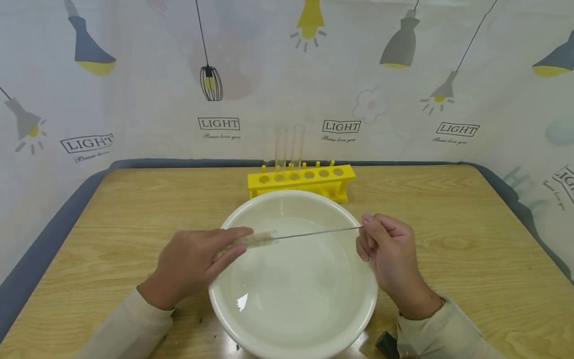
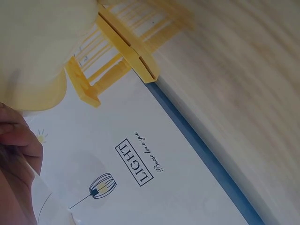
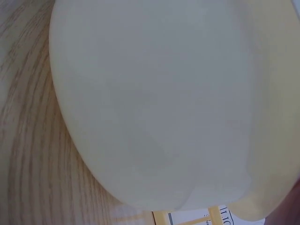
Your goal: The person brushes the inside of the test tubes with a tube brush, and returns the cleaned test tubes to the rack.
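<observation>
From the middle of the head view, a pale wall covering [image 1: 157, 114] spans nine o'clock through twelve to three. Printed on it are hanging lamps: a blue-grey lamp [image 1: 89, 45] at ten, a wire-cage lamp [image 1: 212, 84] near eleven, a yellow lamp [image 1: 310, 15] at twelve, a grey bell-shaped lamp [image 1: 400, 45] between one and two. Boxed "LIGHT" lettering [image 1: 218, 123] repeats below. A wood-grain table [image 1: 143, 199] stretches from eight through six to four, a blue-grey border [image 1: 15, 294] behind its far and side edges.

The wire [image 1: 314, 233] is grey, the basin [image 1: 293, 344] cream, the rack [image 1: 302, 175] yellow, the table [image 1: 148, 199] wood-grained tan.
</observation>
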Action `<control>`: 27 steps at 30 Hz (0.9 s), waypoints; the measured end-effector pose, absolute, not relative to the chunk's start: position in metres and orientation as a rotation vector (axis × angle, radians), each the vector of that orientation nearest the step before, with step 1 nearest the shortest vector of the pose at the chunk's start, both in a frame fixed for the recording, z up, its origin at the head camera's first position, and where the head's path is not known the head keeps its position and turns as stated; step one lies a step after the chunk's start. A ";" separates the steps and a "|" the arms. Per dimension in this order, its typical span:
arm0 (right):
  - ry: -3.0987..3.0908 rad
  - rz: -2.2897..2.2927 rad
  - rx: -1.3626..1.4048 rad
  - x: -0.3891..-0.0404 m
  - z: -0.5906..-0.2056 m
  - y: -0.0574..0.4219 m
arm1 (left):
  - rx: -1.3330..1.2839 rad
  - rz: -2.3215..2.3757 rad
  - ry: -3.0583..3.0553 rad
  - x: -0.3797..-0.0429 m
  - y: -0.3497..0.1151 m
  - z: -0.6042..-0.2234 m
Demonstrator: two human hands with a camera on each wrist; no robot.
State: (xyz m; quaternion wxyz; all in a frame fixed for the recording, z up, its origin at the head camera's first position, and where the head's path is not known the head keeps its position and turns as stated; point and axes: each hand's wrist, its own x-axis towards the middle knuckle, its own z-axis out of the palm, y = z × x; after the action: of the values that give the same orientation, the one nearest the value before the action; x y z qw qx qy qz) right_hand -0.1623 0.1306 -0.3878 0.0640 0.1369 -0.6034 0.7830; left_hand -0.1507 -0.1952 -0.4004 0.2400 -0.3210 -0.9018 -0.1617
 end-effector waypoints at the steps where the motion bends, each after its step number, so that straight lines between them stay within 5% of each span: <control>1: -1.818 2.364 0.417 -0.162 -0.388 0.131 | -0.878 -0.442 -2.468 -0.151 -0.195 -0.400; 27: -1.746 2.385 0.388 -0.162 -0.390 0.130 | -0.881 -0.434 -2.439 -0.151 -0.194 -0.401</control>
State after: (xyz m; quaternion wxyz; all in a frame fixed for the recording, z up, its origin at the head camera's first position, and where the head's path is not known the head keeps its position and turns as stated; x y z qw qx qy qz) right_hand -0.1616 0.1303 -0.3899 0.0803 0.1296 -0.5838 0.7974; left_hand -0.1505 -0.1944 -0.4015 0.2532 -0.3241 -0.8974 -0.1598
